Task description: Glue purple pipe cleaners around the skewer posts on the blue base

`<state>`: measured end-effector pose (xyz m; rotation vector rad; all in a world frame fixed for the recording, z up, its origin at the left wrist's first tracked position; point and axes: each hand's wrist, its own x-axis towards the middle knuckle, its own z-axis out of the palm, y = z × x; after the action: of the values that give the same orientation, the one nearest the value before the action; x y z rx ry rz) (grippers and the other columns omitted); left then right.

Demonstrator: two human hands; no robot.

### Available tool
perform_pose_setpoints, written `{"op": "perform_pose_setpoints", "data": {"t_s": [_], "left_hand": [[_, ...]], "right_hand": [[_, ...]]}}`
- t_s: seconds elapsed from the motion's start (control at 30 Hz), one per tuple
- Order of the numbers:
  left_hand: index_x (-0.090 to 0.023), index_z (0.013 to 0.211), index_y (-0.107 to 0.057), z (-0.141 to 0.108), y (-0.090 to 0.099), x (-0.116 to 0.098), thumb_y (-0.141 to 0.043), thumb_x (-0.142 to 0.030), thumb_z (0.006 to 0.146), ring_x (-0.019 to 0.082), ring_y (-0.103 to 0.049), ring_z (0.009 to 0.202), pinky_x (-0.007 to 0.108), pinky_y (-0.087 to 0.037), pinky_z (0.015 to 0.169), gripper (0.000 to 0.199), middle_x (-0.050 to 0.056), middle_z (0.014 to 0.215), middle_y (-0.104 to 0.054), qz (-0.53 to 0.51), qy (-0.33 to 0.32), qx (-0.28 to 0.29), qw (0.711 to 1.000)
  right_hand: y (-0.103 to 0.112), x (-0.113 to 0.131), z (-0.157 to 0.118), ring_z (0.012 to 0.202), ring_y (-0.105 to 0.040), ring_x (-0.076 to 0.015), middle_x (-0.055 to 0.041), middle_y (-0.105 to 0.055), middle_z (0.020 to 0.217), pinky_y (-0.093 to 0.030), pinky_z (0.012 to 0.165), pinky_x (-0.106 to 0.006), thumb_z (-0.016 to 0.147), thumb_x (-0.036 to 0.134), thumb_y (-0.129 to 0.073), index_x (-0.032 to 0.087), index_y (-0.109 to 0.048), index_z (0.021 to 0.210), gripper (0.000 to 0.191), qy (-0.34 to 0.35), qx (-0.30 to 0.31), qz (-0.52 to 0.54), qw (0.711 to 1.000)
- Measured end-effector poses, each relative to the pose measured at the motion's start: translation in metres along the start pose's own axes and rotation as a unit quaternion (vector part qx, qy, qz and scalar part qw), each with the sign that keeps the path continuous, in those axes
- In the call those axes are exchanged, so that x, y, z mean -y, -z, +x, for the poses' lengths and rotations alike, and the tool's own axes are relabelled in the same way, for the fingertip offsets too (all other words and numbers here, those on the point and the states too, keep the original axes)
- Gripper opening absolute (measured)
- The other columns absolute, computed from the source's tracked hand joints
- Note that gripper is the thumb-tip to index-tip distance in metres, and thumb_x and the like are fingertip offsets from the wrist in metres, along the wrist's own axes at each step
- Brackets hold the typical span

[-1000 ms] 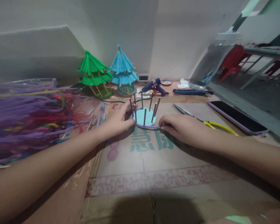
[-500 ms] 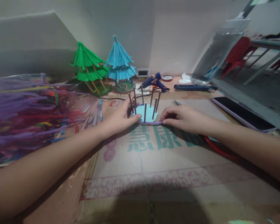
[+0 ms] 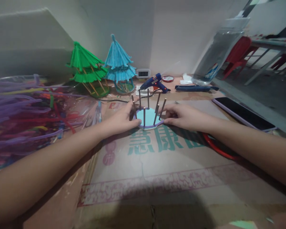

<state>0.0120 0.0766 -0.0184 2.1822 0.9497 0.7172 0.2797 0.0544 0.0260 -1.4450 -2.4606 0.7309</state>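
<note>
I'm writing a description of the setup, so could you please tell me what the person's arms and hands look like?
The left hand and right hand are ungloved, with no rings, bracelet or watch to be seen. The left forearm and right forearm are bare, with no sleeve in view and no visible markings. Fingernail details are too small to tell.

Lt-blue round base (image 3: 149, 116) lies on cardboard (image 3: 181, 160) w/ dk sticks (image 3: 144, 117) standing near edge & purple strip (image 3: 154, 126) along rim.
</note>
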Motion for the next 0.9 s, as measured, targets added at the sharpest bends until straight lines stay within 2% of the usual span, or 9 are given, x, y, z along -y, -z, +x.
{"op": "perform_pose_setpoints", "data": {"t_s": [0.17, 0.3, 0.53, 0.67, 0.9], "left_hand": [[-0.020, 0.161, -0.019, -0.003, 0.006, 0.001, -0.064, -0.031, 0.083, 0.032, -0.044, 0.145, 0.052, -0.037, 0.119, 0.090, 0.017, 0.158, -0.043, 0.003, -0.028, 0.033, 0.999], [-0.019, 0.161, -0.018, -0.007, 0.011, -0.004, -0.061, -0.029, 0.086, 0.031, -0.049, 0.141, 0.049, -0.038, 0.119, 0.087, 0.017, 0.156, -0.046, -0.012, -0.029, 0.076, 0.997], [-0.018, 0.158, -0.024, -0.009, 0.007, 0.000, -0.067, -0.032, 0.081, 0.032, -0.050, 0.139, 0.048, -0.036, 0.120, 0.090, 0.016, 0.153, -0.049, 0.038, -0.049, 0.041, 0.997], [-0.019, 0.158, -0.026, -0.010, 0.006, 0.006, -0.068, -0.032, 0.081, 0.034, -0.048, 0.140, 0.052, -0.034, 0.121, 0.089, 0.018, 0.156, -0.045, 0.064, -0.055, 0.017, 0.996], [-0.018, 0.157, -0.026, -0.008, 0.006, 0.006, -0.067, -0.035, 0.081, 0.034, -0.050, 0.138, 0.052, -0.034, 0.120, 0.088, 0.017, 0.155, -0.046, 0.089, -0.062, 0.021, 0.994]], "right_hand": [[-0.002, -0.002, -0.002, 0.059, -0.052, -0.0145, 0.0025, -0.059, 0.067, -0.035, 0.057, -0.027, 0.091, 0.036, -0.060, 0.019, -0.064, 0.124, 0.038, 0.001, 0.010, 0.026, 1.000], [-0.006, -0.004, -0.001, 0.057, -0.047, -0.0135, 0.0047, -0.054, 0.062, -0.033, 0.057, -0.027, 0.089, 0.035, -0.063, 0.020, -0.066, 0.123, 0.037, 0.004, -0.002, 0.022, 1.000], [-0.008, -0.002, -0.005, 0.062, -0.053, -0.0145, 0.0025, -0.060, 0.069, -0.037, 0.062, -0.027, 0.089, 0.037, -0.064, 0.020, -0.068, 0.125, 0.039, 0.009, -0.010, 0.001, 1.000], [-0.009, -0.002, -0.006, 0.063, -0.053, -0.0147, 0.0006, -0.063, 0.071, -0.038, 0.062, -0.027, 0.090, 0.036, -0.064, 0.019, -0.069, 0.126, 0.040, 0.007, -0.017, -0.010, 1.000], [-0.010, -0.008, -0.003, 0.069, -0.059, -0.0161, -0.0033, -0.074, 0.084, -0.041, 0.064, -0.026, 0.091, 0.043, -0.065, 0.021, -0.072, 0.122, 0.039, 0.021, -0.030, 0.005, 0.999]]}}
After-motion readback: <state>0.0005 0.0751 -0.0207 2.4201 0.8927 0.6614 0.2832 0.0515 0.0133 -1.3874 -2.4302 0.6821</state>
